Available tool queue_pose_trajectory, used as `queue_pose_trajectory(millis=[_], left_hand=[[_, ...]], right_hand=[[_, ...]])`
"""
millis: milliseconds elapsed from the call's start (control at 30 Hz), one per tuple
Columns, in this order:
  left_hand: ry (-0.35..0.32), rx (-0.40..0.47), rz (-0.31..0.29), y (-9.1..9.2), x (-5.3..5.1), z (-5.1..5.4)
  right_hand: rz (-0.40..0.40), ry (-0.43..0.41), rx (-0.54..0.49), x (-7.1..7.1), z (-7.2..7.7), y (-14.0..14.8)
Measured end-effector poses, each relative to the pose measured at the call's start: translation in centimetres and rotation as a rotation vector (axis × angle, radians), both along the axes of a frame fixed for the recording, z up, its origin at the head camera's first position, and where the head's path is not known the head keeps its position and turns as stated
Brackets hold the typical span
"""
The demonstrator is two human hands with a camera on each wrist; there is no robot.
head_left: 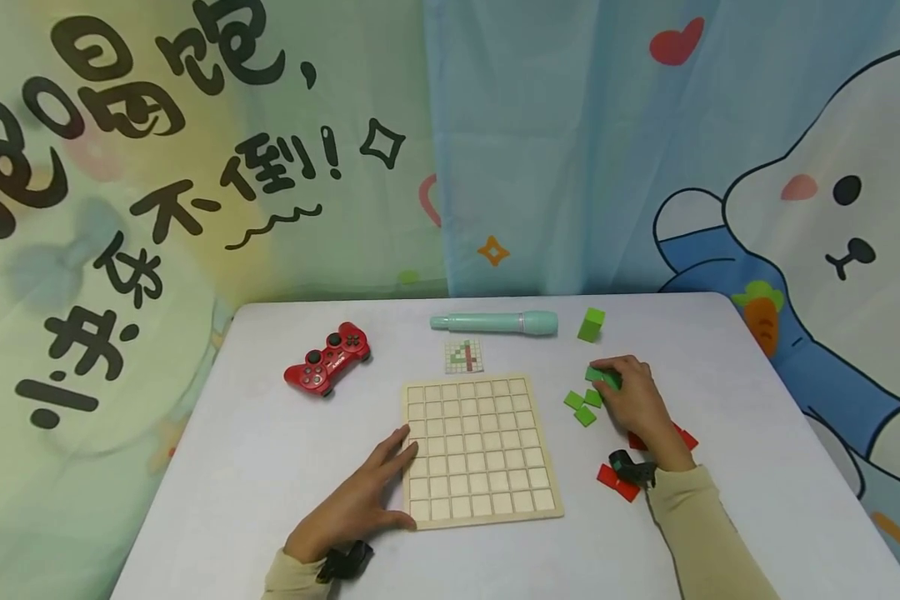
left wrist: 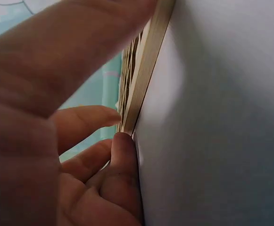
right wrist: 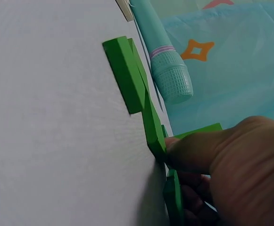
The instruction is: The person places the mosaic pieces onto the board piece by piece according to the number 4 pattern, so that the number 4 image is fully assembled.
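Observation:
My left hand (head_left: 356,504) rests at the left side of a pale wooden grid board (head_left: 480,450), fingers spread along its edge and thumb by the near left corner. In the left wrist view, fingertips touch the board's edge (left wrist: 144,80). My right hand (head_left: 637,404) is right of the board, its thumb and fingers curled about a small green block (head_left: 610,380) among others. Loose green blocks (head_left: 585,416) lie beside it. In the right wrist view, the thumb (right wrist: 193,150) meets the green blocks (right wrist: 153,127); the other fingers are partly hidden.
Red blocks (head_left: 618,482) lie beneath and beside the right wrist. A patterned card (head_left: 463,357) and a mint-green microphone-shaped object (head_left: 495,322) lie beyond the board. More green blocks (head_left: 591,325) sit at the back right. A red game controller (head_left: 328,360) is at the left.

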State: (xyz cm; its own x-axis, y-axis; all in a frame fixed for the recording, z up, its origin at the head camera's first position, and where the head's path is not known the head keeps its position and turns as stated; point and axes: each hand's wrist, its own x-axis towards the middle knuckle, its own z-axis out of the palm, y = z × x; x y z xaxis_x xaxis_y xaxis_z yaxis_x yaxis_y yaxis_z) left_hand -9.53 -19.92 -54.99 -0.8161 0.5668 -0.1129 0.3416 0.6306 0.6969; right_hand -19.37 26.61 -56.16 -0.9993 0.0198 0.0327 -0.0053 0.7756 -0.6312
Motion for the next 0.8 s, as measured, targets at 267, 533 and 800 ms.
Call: queue_pose_trajectory(millis=[267, 533, 800], left_hand=[[0.028, -0.002, -0.004, 0.0, -0.1, 0.0], [0.024, 0.011, -0.001, 0.2, -0.1, 0.0], [0.038, 0.002, 0.006, 0.2, -0.3, 0.0]], right_hand=[[0.0, 0.018, 0.016, 0.0, 0.5, -0.5], [0.115, 0.055, -0.062, 0.6, 3.5, -3.5], [0.394, 0.055, -0.022, -0.8, 5.2, -9.1]])
